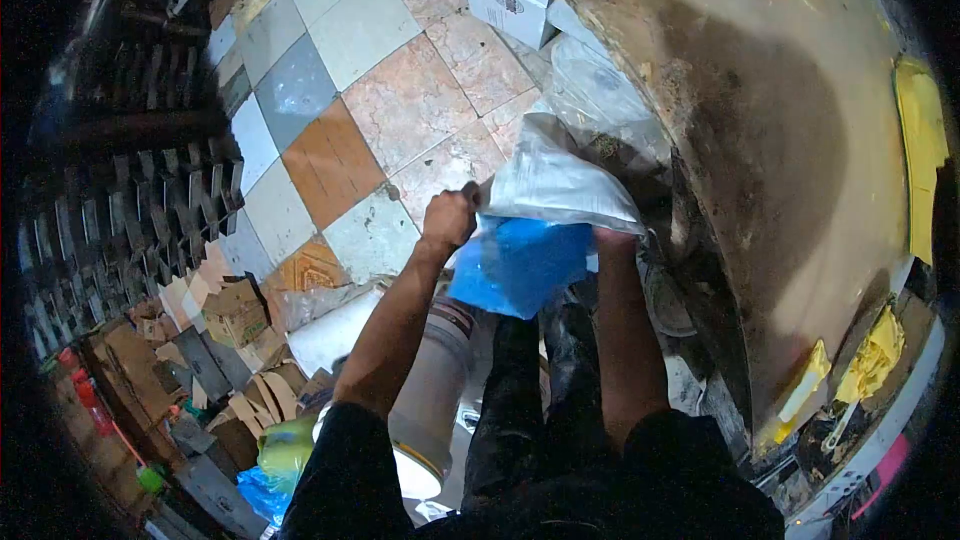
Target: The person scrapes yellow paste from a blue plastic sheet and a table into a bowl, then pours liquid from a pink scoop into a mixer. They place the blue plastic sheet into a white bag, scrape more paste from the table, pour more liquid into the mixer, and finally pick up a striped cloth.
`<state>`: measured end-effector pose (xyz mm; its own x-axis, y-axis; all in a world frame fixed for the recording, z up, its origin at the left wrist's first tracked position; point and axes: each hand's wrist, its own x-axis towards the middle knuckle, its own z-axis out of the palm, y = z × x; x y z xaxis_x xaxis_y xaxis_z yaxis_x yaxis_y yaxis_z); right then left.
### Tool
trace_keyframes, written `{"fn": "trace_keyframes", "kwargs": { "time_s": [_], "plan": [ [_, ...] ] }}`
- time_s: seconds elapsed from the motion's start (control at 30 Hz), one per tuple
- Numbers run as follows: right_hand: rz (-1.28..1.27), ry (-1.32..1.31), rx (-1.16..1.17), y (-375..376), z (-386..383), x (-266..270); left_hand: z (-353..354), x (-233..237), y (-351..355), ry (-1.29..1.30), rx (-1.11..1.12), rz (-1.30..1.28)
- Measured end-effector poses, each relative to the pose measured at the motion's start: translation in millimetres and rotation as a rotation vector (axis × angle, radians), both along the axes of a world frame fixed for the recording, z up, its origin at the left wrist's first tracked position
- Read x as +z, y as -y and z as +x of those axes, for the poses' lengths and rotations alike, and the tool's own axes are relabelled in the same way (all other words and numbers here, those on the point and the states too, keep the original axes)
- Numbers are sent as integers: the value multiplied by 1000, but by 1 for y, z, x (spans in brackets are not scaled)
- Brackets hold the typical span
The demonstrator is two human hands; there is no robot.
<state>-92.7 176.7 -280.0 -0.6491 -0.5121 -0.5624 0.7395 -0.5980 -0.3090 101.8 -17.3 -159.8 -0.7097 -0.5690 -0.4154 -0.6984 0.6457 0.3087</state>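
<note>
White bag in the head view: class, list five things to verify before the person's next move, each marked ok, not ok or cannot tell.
1. Closed grip of the left hand on the white bag: ok.
2. Grip of the right hand, hidden behind the bag: cannot tell.
3. The blue bag hanging just below the white bag: ok.
4. The white bucket close by, under the left arm: ok.
5. What the bags hold: cannot tell.
</note>
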Motion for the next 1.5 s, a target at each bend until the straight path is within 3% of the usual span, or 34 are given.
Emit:
{"fn": "trace_keyframes", "kwargs": {
  "time_s": [0.07,0.17,0.27,0.33,0.4,0.47,0.5,0.73,0.77,0.83,0.9,0.97,1.03,1.07,1.13,1.23,1.33,1.4,1.43,1.5],
  "plan": [
    [181,-85,31,6,-3,8,12,-8,-9,-116,46,109],
    [476,-349,145,7,-9,12,11,-9,-19,-58,158,139],
    [855,-738,361,11,-18,12,9,-17,-33,8,129,126],
    [1066,-995,528,22,-29,10,2,1,-46,87,-53,276],
    [1229,-1180,678,36,-34,9,4,5,-55,63,-22,403],
    [1304,-1290,796,46,-34,9,7,12,-61,-166,127,459],
    [1323,-1338,843,48,-34,11,6,15,-62,-180,238,592],
    [1158,-1544,1035,19,-21,53,18,10,-63,-213,447,594],
    [1146,-1647,1019,10,-12,55,19,9,-61,-222,492,557],
    [1255,-2341,622,-50,16,4,26,-14,-63,-287,566,493],
    [1012,-1678,735,-39,38,123,25,-16,-60,-327,630,436],
    [1081,-1508,615,-60,59,162,22,-16,-61,-356,699,387],
    [1115,-1446,675,-106,80,136,19,-17,-61,-457,939,199],
    [1128,-1326,795,-124,89,114,18,-10,-65,-455,940,200],
    [1086,-990,1089,-151,105,70,14,9,-77,-517,654,451],
    [836,-484,1278,-151,117,33,24,7,-89,-509,655,447],
    [583,-224,1136,-122,112,20,35,7,-79,-463,699,387],
    [292,-90,982,-93,97,14,37,1,-66,-297,447,214],
    [-11,-36,876,-74,88,13,32,19,-58,-196,329,305],
    [-624,19,577,-9,82,45,25,28,-52,-251,318,426]
  ]
}}
